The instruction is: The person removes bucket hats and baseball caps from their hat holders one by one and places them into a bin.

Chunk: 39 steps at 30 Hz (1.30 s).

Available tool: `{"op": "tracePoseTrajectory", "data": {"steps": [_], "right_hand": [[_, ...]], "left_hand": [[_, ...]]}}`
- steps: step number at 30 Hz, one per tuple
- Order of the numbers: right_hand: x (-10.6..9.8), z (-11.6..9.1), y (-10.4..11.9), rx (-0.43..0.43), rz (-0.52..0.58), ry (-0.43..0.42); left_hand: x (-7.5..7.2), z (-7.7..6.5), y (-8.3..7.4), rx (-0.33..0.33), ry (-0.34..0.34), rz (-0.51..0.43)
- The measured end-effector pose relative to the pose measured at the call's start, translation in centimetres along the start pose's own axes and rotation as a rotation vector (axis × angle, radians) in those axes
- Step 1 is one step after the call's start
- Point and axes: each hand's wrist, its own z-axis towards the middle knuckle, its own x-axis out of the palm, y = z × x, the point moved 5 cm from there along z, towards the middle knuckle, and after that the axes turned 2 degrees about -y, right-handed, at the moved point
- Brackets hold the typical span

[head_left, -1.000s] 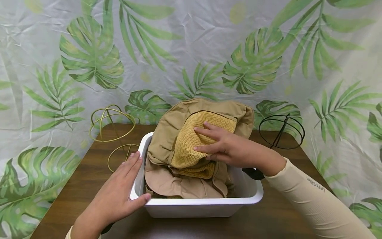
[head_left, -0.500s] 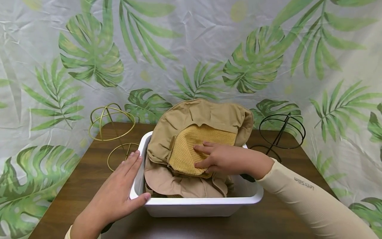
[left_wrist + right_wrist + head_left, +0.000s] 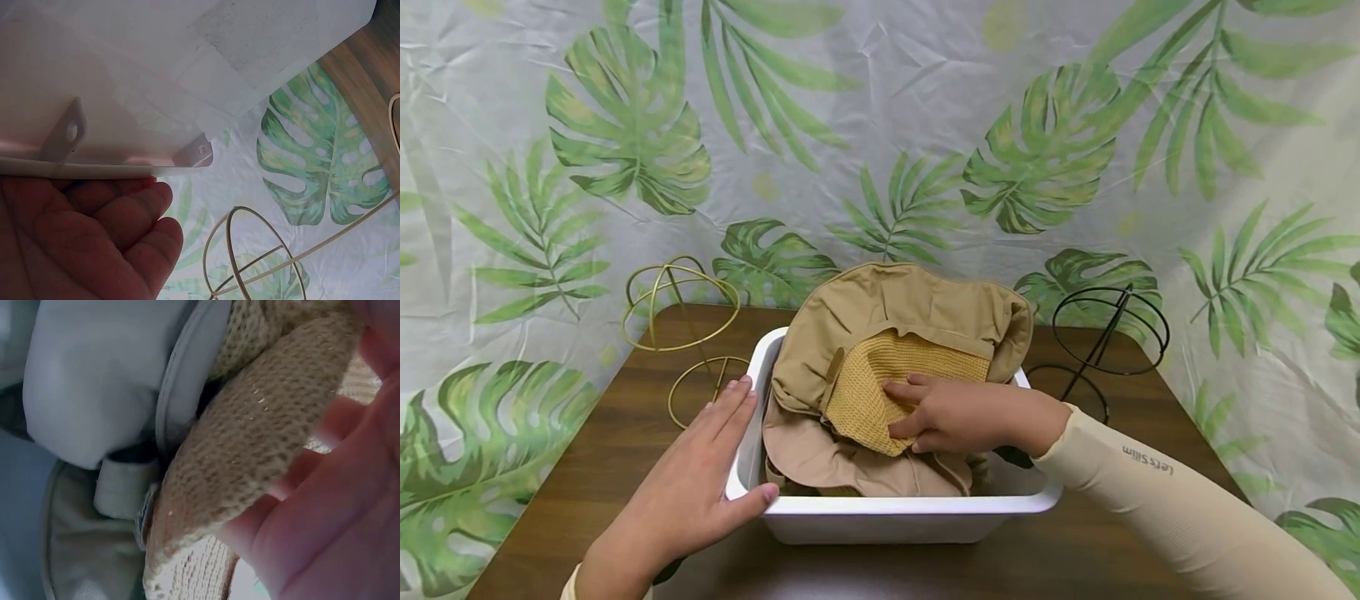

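Note:
A white plastic tub stands on the table, filled with soft headwear. In it a tan cloth hat leans up at the back, and a yellow knitted piece lies in its hollow. Below shows a pinkish-beige brim. My right hand presses its spread fingers into the knit; in the right wrist view a knitted fold hides the fingertips. My left hand rests along the tub's left rim, thumb on the front corner. Seen from the left wrist, its fingers touch the rim.
A gold wire stand is behind the tub on the left, close to my left hand. On the right stands a black wire stand. The dark wooden table meets a leaf-printed cloth behind.
My right hand has moved down and slightly left, pushing the knit lower into the hat. The hat's upper edge has sunk a little. My left hand has stayed on the rim.

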Motion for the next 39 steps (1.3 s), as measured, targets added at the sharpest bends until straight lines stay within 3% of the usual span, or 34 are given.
{"op": "tracePoseTrajectory", "data": {"steps": [4, 9, 14, 20, 26, 31, 39], "right_hand": [[-0.2, -0.3, -0.3, 0.03, 0.097, 0.027], [-1.7, -0.8, -0.7, -0.011, 0.218, -0.028], [-3.2, -1.6, -0.6, -0.038, 0.112, -0.152], [-5.9, -3.4, -1.7, -0.002, -0.05, -0.349], [-7.6, -4.6, -5.0, 0.093, -0.078, -0.45], [-7.7, -5.8, -7.8, 0.214, -0.06, -0.452], [-7.2, -6.9, -10.4, 0.365, -0.054, -0.461]], "left_hand": [[-0.1, 0.0, 0.0, -0.003, -0.004, 0.0], [-0.1, -0.1, 0.0, -0.01, 0.007, -0.007], [-0.1, -0.1, -0.1, -0.009, 0.008, -0.012], [-0.2, -0.1, -0.2, 0.002, 0.0, -0.008], [-0.2, -0.1, -0.2, -0.007, 0.001, -0.006], [-0.2, -0.1, -0.2, -0.012, 0.009, -0.005], [0.0, -0.2, -0.2, -0.043, 0.038, 0.004]]}}
